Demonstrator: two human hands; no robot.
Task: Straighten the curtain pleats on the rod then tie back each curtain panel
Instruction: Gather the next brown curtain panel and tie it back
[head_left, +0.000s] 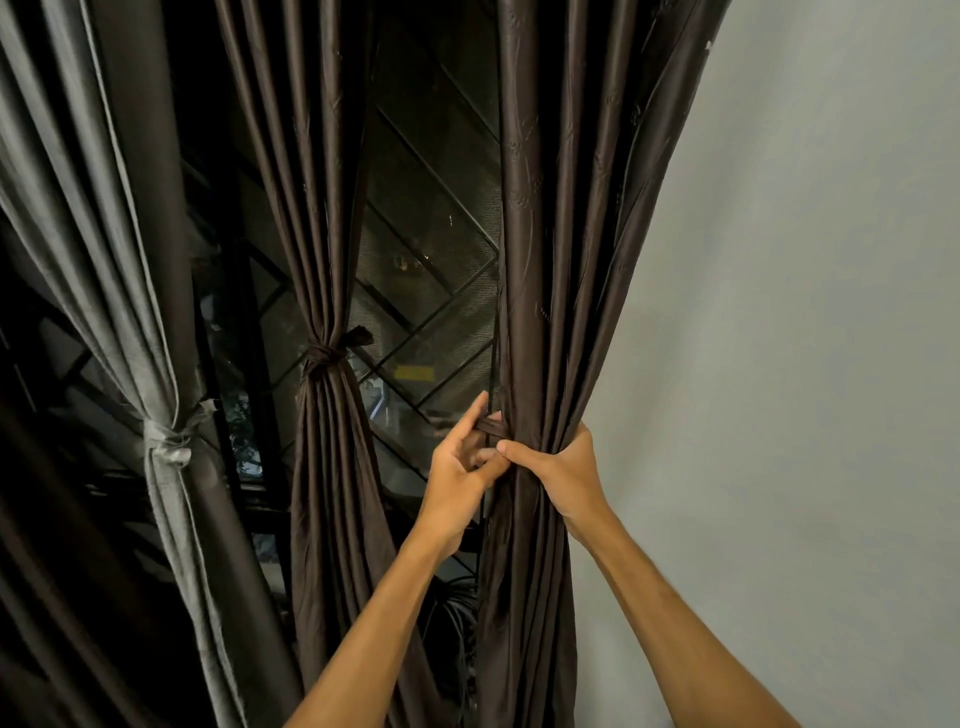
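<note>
Three curtain panels hang before a dark window. The right brown panel (550, 260) is bunched at waist height, and my right hand (558, 470) grips the gathered folds from the right side. My left hand (465, 462) pinches a narrow brown tie strip (491, 427) at the panel's left edge, index finger pointing up. The middle brown panel (317, 208) is bound with a knotted tie (324, 356). The left grey panel (104, 234) is bound with a grey tie (166, 441). The rod is out of view.
A plain grey wall (805, 312) fills the right side. Behind the curtains is a window with a diagonal metal grille (431, 218) and darkness outside. Some dark cables (452, 613) hang low between the middle and right panels.
</note>
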